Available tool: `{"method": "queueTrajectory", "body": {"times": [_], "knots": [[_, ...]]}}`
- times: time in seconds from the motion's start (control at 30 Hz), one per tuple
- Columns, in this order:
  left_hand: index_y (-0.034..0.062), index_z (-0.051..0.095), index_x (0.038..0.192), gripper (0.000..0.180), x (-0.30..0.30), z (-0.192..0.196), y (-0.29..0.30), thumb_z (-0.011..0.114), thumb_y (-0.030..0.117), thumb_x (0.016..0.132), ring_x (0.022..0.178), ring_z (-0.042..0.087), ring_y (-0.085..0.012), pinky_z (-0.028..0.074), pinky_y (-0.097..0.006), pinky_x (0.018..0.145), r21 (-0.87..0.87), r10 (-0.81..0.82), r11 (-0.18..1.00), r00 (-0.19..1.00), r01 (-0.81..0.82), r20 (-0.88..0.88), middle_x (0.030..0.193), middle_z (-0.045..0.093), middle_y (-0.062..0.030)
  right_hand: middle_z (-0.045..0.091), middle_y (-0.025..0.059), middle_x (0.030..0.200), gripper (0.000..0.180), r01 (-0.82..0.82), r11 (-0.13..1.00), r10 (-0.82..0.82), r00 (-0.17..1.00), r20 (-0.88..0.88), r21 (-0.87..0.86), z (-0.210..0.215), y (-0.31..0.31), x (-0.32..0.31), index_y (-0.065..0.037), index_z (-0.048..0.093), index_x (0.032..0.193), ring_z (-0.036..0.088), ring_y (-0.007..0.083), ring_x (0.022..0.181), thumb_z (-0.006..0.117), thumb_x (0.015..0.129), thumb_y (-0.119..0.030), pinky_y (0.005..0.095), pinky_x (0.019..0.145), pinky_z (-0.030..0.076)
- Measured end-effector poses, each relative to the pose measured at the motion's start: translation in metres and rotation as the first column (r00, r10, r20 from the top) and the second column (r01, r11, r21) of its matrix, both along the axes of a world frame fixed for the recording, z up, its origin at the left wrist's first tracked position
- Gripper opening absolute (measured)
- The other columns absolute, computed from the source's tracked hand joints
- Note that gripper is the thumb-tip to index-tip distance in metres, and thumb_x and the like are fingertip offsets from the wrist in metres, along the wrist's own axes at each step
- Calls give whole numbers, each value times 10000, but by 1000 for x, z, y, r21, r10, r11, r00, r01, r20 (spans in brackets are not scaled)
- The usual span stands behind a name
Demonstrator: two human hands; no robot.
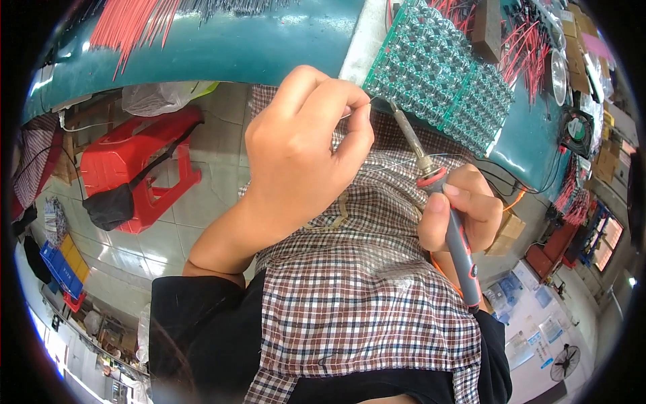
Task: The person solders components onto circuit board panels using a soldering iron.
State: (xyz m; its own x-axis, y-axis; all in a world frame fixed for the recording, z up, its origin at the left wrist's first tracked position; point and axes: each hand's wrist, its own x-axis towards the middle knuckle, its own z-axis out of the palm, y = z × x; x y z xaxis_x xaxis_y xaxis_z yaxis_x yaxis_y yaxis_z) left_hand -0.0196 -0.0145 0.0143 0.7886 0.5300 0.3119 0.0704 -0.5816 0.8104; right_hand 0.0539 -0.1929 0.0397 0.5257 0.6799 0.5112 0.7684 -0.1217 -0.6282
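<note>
**Solder wire and iron brought to the edge of a green circuit board panel**

A soldering iron (449, 222) with a grey and red handle is gripped in the right hand (464, 209), the fingers closed around the handle just below its red collar. Its metal shaft runs up from the hand to the near edge of the green circuit board panel (437, 74), where the tip is seen touching or all but touching the board; which of the two cannot be told. The right wrist is bent so that the handle slants down and away from the panel.

A thin solder wire (360, 108) is pinched between the thumb and forefinger of the left hand (303, 148), just beside the same edge of the panel. The wire's end points toward the iron's tip. The left forearm is held across a checked cloth (363, 283) that lies below the panel.

The panel rests on a teal bench (235, 47). Red wires (134, 23) are spread on the bench well to the left of the panel, and more are seen to its right. A red stool (134, 161) stands on the tiled floor below the bench.
</note>
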Motion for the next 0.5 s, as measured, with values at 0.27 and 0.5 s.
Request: {"method": "queueTrajectory", "body": {"times": [0.27,0.5], "knots": [[86,603,770,147,3,-3,-3,696,21,676,523,560,-177,447,-286,463,-13,-24,1000,1000,24,3,721,549,-31,540,84,584,258,-6,998,9,998,-56,59,-5,3,2,-4,442,863,519,172,438,654,715,5,284,402,407],[78,600,766,138,5,-3,-4,692,20,681,531,570,-179,452,-286,465,10,-26,1000,1000,26,-6,711,549,-34,553,89,601,232,76,994,-65,988,-140,74,-5,6,-2,13,448,824,529,153,463,659,728,18,261,421,414]]}}
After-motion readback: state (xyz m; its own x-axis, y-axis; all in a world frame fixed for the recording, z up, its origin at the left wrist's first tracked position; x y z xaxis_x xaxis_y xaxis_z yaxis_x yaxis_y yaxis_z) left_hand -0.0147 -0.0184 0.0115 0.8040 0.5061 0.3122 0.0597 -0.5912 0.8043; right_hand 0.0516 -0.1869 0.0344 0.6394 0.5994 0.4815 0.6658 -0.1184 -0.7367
